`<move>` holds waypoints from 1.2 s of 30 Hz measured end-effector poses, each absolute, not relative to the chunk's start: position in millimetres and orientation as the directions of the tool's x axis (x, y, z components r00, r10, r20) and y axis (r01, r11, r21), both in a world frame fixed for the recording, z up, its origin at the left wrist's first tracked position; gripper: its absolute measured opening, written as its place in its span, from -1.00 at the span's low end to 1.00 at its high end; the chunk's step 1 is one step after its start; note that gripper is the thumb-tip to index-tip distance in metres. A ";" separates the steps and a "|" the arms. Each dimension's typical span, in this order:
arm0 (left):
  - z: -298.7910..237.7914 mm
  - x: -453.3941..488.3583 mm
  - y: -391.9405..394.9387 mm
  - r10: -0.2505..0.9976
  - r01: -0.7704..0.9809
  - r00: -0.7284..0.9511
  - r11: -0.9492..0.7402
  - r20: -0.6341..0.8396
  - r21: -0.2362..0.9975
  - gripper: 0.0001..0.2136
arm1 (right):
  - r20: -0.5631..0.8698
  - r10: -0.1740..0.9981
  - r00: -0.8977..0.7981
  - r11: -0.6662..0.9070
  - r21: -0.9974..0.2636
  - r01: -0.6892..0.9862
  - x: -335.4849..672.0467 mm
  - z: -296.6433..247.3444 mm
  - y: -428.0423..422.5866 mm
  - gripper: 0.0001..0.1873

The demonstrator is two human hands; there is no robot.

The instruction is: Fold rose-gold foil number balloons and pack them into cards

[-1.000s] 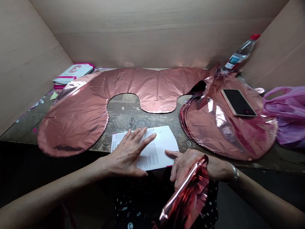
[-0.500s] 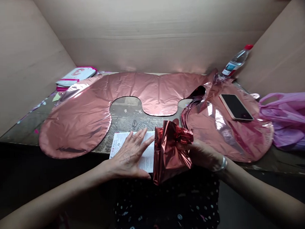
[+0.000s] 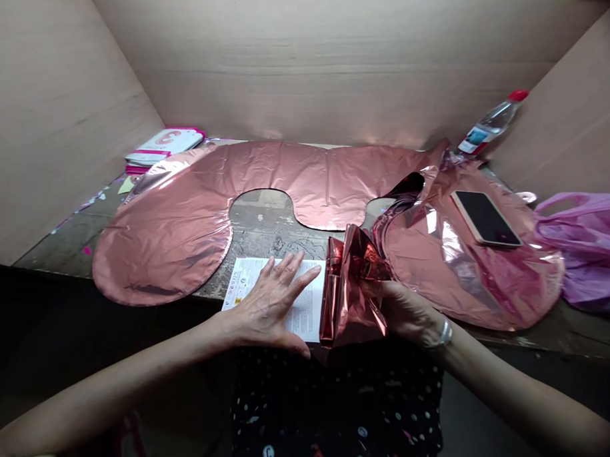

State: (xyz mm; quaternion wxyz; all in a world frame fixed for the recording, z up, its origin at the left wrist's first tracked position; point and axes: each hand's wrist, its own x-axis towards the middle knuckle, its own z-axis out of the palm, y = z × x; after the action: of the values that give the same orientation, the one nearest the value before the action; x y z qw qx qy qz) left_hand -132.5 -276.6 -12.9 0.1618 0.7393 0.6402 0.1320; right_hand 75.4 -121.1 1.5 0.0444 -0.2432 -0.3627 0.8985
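Note:
My left hand lies with its fingers spread over a white printed sheet at the table's front edge. To the right, my right hand grips a folded, crumpled rose-gold foil balloon. The folded foil stands beside the sheet's right end and covers part of it. My left fingertips come close to the foil but a gap shows between them. Behind both hands a large flat rose-gold foil balloon, curved like a number 3, stretches across the table.
More flat foil balloons are layered at the right, with a phone on top. A water bottle leans in the back right corner near a pink plastic bag. Printed packets are stacked at back left. Cardboard walls enclose the table.
The folded foil in my right hand has turned more upright, its layered edge now facing my left hand. My left hand stays spread over the sheet. The whole view has shifted slightly.

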 end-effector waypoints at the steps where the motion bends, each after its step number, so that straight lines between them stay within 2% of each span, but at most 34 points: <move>1: -11.0 -132.5 -274.2 0.989 0.900 0.149 -0.128 -0.019 0.416 0.21 | -0.413 0.250 -0.876 -0.754 -0.650 0.091 75.3 0.1 -120.8 -0.65; 7: -4.6 -136.0 -260.2 0.974 0.867 0.227 -0.200 -0.006 0.456 0.03 | -0.431 0.221 -0.875 -0.878 -0.479 0.014 71.0 -1.3 -119.9 -0.77; 10: -0.5 -144.4 -259.6 0.956 0.845 0.289 -0.232 -0.045 0.481 0.08 | -0.460 0.207 -0.864 -0.918 -0.396 -0.009 72.2 1.6 -117.0 -0.82; 12: 4.2 -149.6 -265.1 0.964 0.850 0.256 -0.188 -0.074 0.493 0.13 | -0.472 0.206 -0.857 -0.927 -0.376 -0.016 75.4 1.5 -115.0 -0.83; 14: 8.3 -150.4 -278.2 0.995 0.851 0.087 -0.051 -0.044 0.523 0.02 | -0.467 0.222 -0.856 -0.924 -0.382 -0.031 80.0 -1.0 -113.7 -0.82; 16: 8.0 -145.1 -299.7 0.977 0.794 -0.195 0.106 0.086 0.599 -0.27 | -0.462 0.238 -0.854 -0.918 -0.394 -0.043 85.3 -5.1 -112.5 -0.79; 18: 1.4 -136.2 -326.9 0.823 0.690 -0.489 0.164 0.288 0.705 -0.56 | -0.467 0.237 -0.852 -0.913 -0.406 -0.032 90.4 -9.2 -111.0 -0.76; 19: -3.9 -131.9 -340.8 0.700 0.658 -0.595 0.142 0.395 0.739 -0.56 | -0.470 0.232 -0.852 -0.908 -0.418 -0.017 92.5 -10.7 -110.0 -0.77; 20: -9.9 -128.2 -353.7 0.575 0.603 -0.695 0.139 0.431 0.786 -0.51 | -0.472 0.224 -0.853 -0.900 -0.436 0.005 94.2 -11.6 -108.9 -0.78; 21: -15.8 -125.3 -364.7 0.477 0.495 -0.795 0.152 0.375 0.856 -0.50 | -0.472 0.217 -0.854 -0.886 -0.463 0.031 95.2 -11.7 -107.9 -0.79; 23: -25.5 -121.1 -379.2 0.423 0.124 -0.905 0.154 0.048 0.980 -0.52 | -0.458 0.216 -0.862 -0.834 -0.546 0.081 95.2 -9.3 -106.9 -0.78; 25: -31.3 -116.7 -383.2 0.522 -0.300 -0.780 0.169 -0.344 0.939 -0.56 | -0.409 0.242 -0.880 -0.742 -0.662 0.104 93.2 -3.2 -107.9 -0.71; 27: -34.8 -110.5 -379.9 0.618 -0.548 -0.574 0.198 -0.538 0.813 -0.54 | -0.326 0.260 -0.909 -0.578 -0.806 0.124 91.4 6.5 -111.2 -0.66; 28: -36.7 -107.1 -377.0 0.640 -0.603 -0.522 0.191 -0.564 0.774 -0.54 | -0.280 0.252 -0.926 -0.455 -0.879 0.141 91.4 12.1 -113.4 -0.69; 30: -42.1 -100.6 -371.9 0.639 -0.647 -0.525 0.128 -0.561 0.751 -0.54 | -0.158 0.187 -0.969 -0.148 -0.980 0.132 94.0 22.6 -118.7 -0.77; 32: -49.8 -95.9 -369.7 0.621 -0.649 -0.581 0.038 -0.527 0.760 -0.58 | -0.014 0.087 -0.996 0.127 -0.992 0.025 99.0 29.6 -124.4 -0.70; 34: -57.8 -92.9 -370.1 0.610 -0.650 -0.612 -0.025 -0.503 0.760 -0.62 | 0.121 0.022 -0.992 0.269 -0.957 -0.111 103.7 31.8 -129.7 -0.64; 36: -63.4 -90.4 -371.3 0.617 -0.659 -0.608 -0.042 -0.499 0.751 -0.64 | 0.188 0.012 -0.982 0.313 -0.934 -0.174 105.4 30.9 -133.8 -0.64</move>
State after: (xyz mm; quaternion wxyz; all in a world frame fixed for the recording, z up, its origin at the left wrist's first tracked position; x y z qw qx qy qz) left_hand -90.4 -371.3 -63.4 0.4424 -0.0198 0.5323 0.7215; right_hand 105.4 -133.8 30.9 0.0799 0.0503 -0.8063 0.5840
